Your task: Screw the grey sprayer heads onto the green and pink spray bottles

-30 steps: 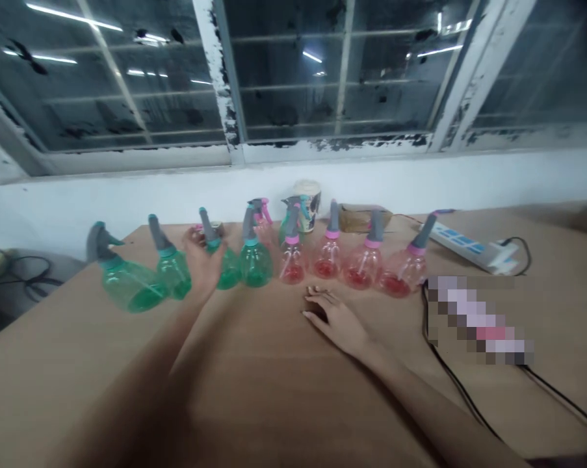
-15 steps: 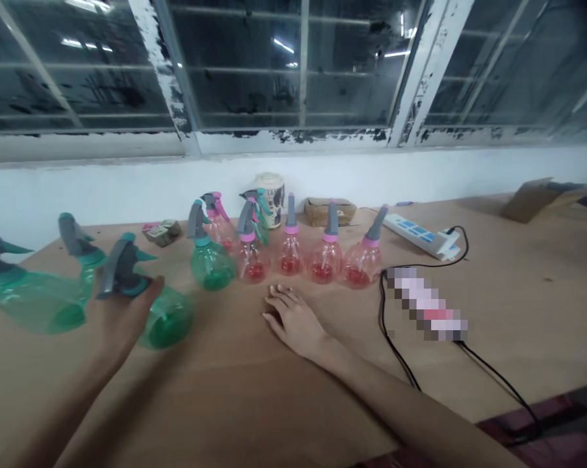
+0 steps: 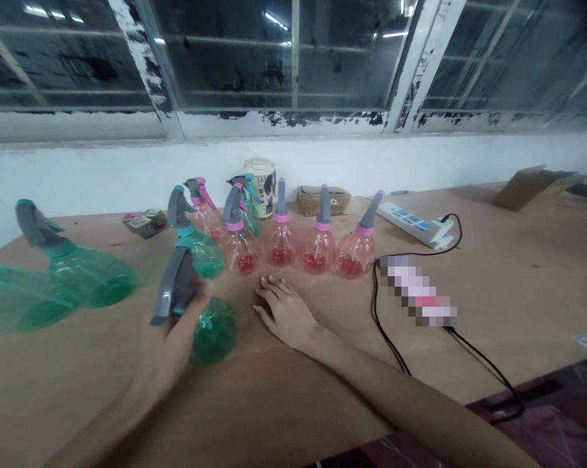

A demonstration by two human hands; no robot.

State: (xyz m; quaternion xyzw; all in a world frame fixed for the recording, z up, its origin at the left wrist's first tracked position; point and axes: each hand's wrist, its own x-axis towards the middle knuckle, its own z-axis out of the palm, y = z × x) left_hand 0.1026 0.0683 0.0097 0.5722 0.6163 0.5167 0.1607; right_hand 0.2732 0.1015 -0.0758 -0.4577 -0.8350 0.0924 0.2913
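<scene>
My left hand (image 3: 173,341) is wrapped round the neck of a green spray bottle (image 3: 214,331) with a grey trigger head, its base tilted to the right. On the tabletop, fingers spread flat, lies my right hand (image 3: 286,312), holding nothing. Just beyond it stand clear pink spray bottles with red liquid: one on the left (image 3: 244,250), one in the middle (image 3: 281,240), one beside that (image 3: 316,247) and a tilted-looking one (image 3: 354,253) on the right. Another green spray bottle (image 3: 206,255) stands behind my left hand. Further left are a green bottle (image 3: 93,273) and a part-cropped one (image 3: 10,296).
At the back sit a paper cup (image 3: 261,185), a small cardboard box (image 3: 323,201) and small blocks (image 3: 145,223). A white power strip (image 3: 413,224) with a black cable lies right, near a pixelated object (image 3: 417,292). An open carton (image 3: 522,187) stands far right.
My left hand has carried the green spray bottle to the right, nearer my right hand. The view has shifted slightly, and my right hand stays resting on the table.
</scene>
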